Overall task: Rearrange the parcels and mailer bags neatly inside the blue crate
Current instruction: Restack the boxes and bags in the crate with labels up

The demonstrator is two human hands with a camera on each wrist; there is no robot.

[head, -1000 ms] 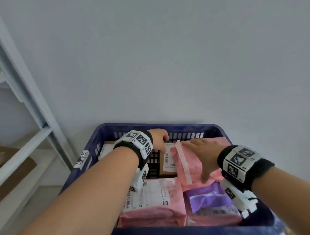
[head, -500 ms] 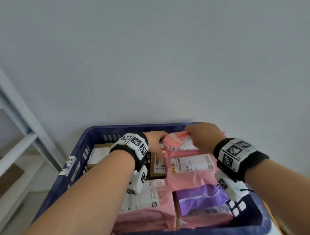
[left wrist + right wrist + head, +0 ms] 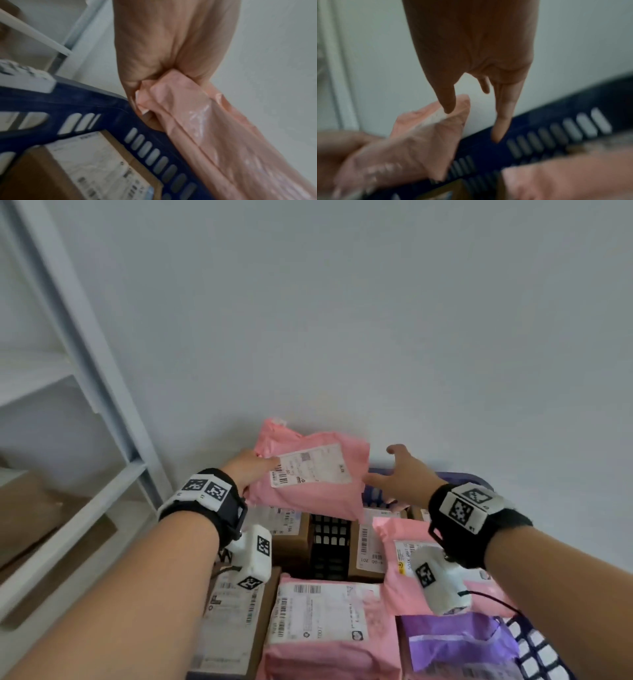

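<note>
Lifted now above the blue crate (image 3: 376,494), out of the right hand (image 3: 399,474), fingers spread and empty; pink mailer bag (image 3: 315,474) pinched at its edge by left hand (image 3: 246,470), probably freeing room among parcels below.

Soft, even, rather dim light with faint shadows and no glare. The head view is fairly sharp, its edges bent by the wide lens. Both wrist views are smeared with blur.
</note>
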